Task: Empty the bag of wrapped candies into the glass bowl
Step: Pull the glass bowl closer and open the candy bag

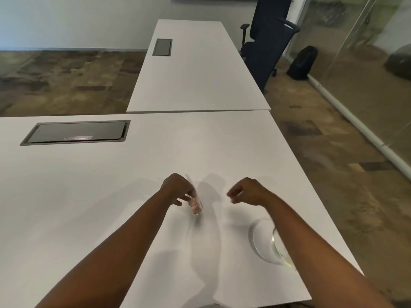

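Forearms fill lower frame. Left hand [178,188] fingers pinch clear candy bag [195,202], frame centre; right hand [249,192] loosely curled, empty. Glass bowl [270,245] sits lower right under right forearm: risk of knocking it, or spilling short.

Smooth matt white table [111,196], clear glossy plastic bag [195,203], transparent glass bowl [278,247]
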The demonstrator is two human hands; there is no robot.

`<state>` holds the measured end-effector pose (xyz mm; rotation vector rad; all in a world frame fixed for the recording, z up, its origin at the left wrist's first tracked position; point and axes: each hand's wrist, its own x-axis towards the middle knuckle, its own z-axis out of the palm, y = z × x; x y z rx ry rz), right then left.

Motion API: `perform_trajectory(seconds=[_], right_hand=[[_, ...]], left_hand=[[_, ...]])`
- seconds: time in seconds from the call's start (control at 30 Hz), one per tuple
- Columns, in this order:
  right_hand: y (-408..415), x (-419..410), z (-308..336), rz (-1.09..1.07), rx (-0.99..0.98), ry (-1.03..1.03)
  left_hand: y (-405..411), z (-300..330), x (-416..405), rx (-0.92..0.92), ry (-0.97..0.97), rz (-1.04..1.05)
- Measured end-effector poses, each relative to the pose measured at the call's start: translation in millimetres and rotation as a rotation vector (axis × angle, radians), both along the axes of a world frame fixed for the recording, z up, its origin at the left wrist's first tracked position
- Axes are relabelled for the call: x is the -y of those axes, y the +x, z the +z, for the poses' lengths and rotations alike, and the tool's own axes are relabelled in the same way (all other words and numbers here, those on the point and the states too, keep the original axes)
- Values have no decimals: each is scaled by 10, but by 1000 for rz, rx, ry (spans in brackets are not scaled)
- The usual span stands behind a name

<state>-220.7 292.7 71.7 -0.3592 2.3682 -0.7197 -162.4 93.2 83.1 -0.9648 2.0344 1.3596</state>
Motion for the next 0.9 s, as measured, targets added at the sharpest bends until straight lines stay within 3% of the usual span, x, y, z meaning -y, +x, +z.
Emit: perform_trajectory(seconds=[0.2, 0.33, 0.6, 0.9], right_hand=[[-169, -811, -87, 184, 163, 535], [-73, -1071, -178, 160, 163, 650], [76, -1204, -313, -98, 158, 533], [-39, -859, -263, -248, 318, 254]], left_hand=[[-18, 33, -51, 8, -46, -52], [-31, 25, -69, -16, -78, -52], [-21, 15, -97, -58, -137, -72], [32, 50, -37, -24, -177, -95]])
